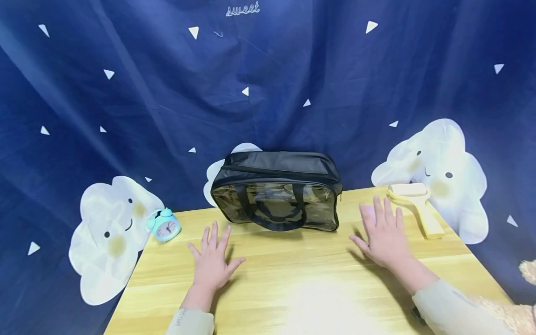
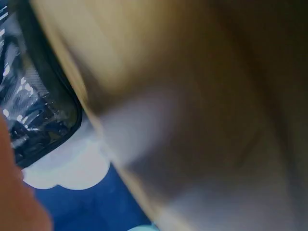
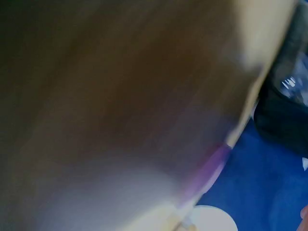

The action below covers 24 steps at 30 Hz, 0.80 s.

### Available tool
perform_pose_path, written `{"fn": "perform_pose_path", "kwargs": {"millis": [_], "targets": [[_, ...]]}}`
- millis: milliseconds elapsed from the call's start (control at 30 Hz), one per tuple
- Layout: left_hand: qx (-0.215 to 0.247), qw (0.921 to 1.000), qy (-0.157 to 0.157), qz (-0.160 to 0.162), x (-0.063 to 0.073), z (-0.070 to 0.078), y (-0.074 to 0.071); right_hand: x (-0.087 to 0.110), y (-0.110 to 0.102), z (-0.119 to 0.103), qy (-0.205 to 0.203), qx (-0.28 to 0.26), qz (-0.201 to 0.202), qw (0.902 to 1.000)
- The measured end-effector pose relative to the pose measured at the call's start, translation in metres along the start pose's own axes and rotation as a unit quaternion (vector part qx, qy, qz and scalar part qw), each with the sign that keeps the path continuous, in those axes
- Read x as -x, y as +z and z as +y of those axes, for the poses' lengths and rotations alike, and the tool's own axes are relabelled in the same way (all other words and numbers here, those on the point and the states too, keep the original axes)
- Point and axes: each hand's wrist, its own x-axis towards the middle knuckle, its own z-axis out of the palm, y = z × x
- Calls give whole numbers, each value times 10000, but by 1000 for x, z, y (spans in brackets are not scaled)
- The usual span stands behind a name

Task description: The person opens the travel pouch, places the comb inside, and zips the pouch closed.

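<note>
A black zip bag (image 1: 282,165) with a see-through front panel and black loop handles stands at the back middle of the wooden table. My left hand (image 1: 212,263) is in front of the bag's left end, its fingers straight and spread, holding nothing. To the bag's right, my right hand (image 1: 387,239) has its fingers extended too, with nothing in its grip. A flat purple thing (image 3: 209,173) lies just beyond the right fingers, which partly cover it in the head view; its kind is unclear. Part of the bag (image 2: 48,86) also shows in the left wrist view.
A light-blue twin-bell alarm clock (image 1: 166,228) stands at the table's left back edge. Near the right back corner lies a yellow-handled lint roller (image 1: 420,207). Behind the table (image 1: 268,274) hangs a dark blue curtain (image 1: 276,56) with clouds. Beige fluffy material (image 1: 506,311) shows at lower right.
</note>
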Motion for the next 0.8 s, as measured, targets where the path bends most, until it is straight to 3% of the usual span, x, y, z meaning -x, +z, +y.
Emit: {"fn": "perform_pose_path", "kwargs": {"millis": [100, 200, 300, 367, 533, 667, 800], "targets": [[320, 9986, -354, 227, -7, 2, -8, -5, -14, -3, 350, -250, 141, 9990], [819, 9925, -759, 499, -18, 8, -22, -14, -26, -8, 496, -744, -103, 9959], [1379, 9807, -1058, 892, -34, 16, -38, -27, -35, -14, 702, -1443, -486, 9858], [1749, 9698, -1055, 1330, -45, 20, -44, -35, -38, -17, 931, -1954, -634, 9742], [2385, 9419, -706, 2255, -71, 27, -56, -54, -41, -26, 1381, -3146, -565, 9374], [2727, 9284, -754, 2408, -91, 37, -71, -68, -39, -32, 1758, -4019, -458, 8975], [2998, 9201, -971, 2325, -105, 47, -80, -77, -36, -37, 2161, -4823, -545, 8471]]}}
